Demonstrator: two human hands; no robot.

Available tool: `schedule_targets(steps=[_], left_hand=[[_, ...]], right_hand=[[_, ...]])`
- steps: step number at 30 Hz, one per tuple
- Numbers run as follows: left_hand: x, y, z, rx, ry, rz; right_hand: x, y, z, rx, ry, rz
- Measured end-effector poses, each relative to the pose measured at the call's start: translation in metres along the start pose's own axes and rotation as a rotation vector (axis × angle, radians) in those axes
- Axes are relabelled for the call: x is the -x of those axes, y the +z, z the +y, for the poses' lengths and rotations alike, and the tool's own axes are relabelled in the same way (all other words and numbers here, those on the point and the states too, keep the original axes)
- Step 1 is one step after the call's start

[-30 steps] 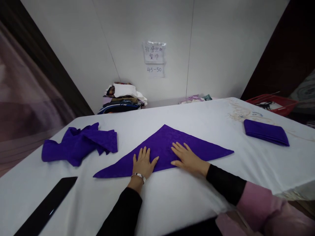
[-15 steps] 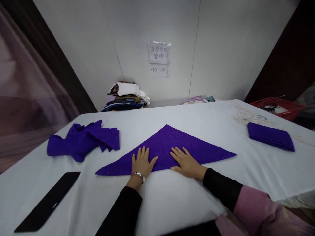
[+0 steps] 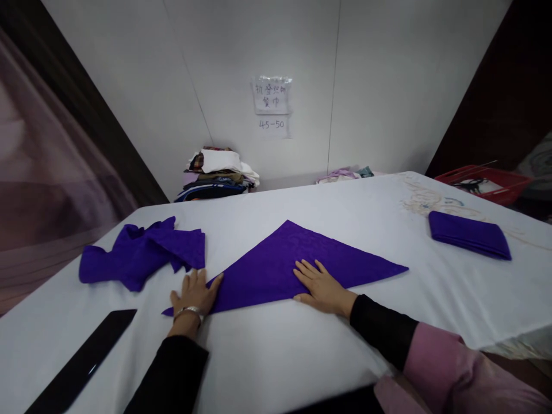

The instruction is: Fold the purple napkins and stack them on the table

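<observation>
A purple cloth napkin [image 3: 263, 264] lies flat as a wide triangle, its peak pointing away from me and its long edge nearest me. My left hand [image 3: 195, 294], with a bracelet at the wrist, rests over the napkin's left end, fingers apart; the left tip shows just beyond it. Flat on the napkin right of its middle lies my right hand [image 3: 321, 286], fingers stretched out and holding nothing.
Crumpled purple cloth [image 3: 142, 250] lies at the left, near a dark flat board [image 3: 86, 362]. Folded purple cloth [image 3: 469, 234] sits at the right on the white tablecloth [image 3: 276, 356]. Piled fabrics [image 3: 218, 172] and a red basket [image 3: 509, 192] stand beyond the table.
My left hand has slid left along the napkin from near its middle to its left end. My right hand stays in place on the cloth. The view has shifted slightly.
</observation>
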State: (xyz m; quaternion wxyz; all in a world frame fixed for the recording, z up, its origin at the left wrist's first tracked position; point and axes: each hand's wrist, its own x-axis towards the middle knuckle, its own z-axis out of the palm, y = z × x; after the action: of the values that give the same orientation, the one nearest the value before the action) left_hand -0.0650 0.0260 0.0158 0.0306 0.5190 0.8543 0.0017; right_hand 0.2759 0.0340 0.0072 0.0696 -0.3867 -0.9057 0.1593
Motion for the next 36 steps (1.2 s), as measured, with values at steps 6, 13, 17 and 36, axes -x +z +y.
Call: schedule_targets(steps=[6,13,17,36], left_hand=[[0.002,-0.012,0.018,0.082,0.043,0.045],[0.026,0.004,0.141,0.103,0.576,0.074],[0.029,0.019,0.172,0.053,0.740,0.002],[-0.030,0.010,0.034,-0.071,0.330,-0.025]], right_hand=[[-0.001,0.003,0.002,-0.003,-0.001,0.005],[-0.001,0.001,0.001,-0.005,-0.004,0.012],[-0.001,0.002,0.000,0.003,-0.011,0.035],[0.000,-0.002,0.001,-0.061,0.006,0.013]])
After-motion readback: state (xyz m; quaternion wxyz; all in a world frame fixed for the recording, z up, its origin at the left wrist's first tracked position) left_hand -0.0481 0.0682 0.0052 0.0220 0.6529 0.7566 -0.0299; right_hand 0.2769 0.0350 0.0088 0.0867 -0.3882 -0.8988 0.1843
